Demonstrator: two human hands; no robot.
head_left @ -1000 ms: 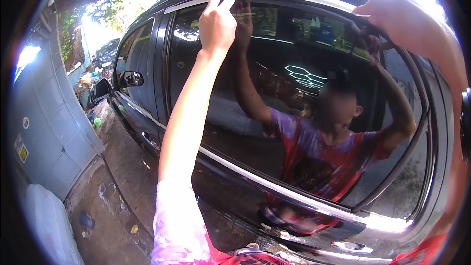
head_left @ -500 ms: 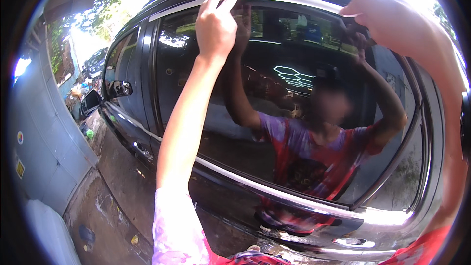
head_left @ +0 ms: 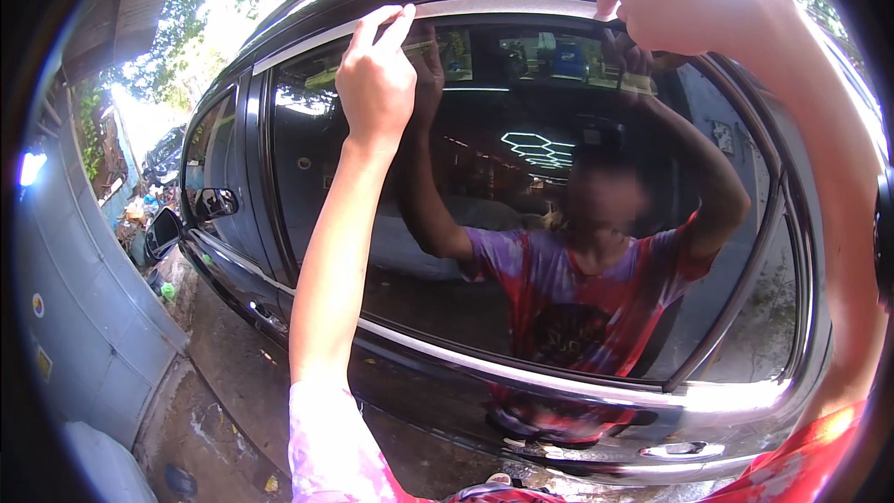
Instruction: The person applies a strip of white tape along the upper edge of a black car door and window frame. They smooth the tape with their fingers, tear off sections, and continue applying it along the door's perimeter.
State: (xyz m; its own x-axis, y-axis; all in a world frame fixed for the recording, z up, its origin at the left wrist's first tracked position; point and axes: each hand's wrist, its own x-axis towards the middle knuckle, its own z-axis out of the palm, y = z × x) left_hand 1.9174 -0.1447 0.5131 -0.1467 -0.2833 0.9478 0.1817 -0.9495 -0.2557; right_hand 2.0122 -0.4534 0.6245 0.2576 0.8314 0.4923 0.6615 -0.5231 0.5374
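Note:
A long silver strip [head_left: 512, 6] runs along the top edge of the dark side window [head_left: 447, 289] of a black car. My left hand [head_left: 375, 84] is raised to it, fingers bent and a little apart, fingertips touching the strip. Farther right, my right hand [head_left: 675, 5] is closed at the strip's visible right end, thumb and fingers pinched there. Its fingertips are partly hidden. The glass mirrors my raised arms and tie-dyed shirt.
A chrome door handle [head_left: 682, 451] sits low on the right, with a side mirror [head_left: 165, 233] at far left. A grey metal gate [head_left: 88, 270] stands left of the car, above stained concrete ground [head_left: 209, 419]. Cluttered items lie beyond the mirror.
Both hands have shifted left in the picture and slightly down relative to the frame; the car has shifted left too as the view moved. The right hand stays at the strip's end.

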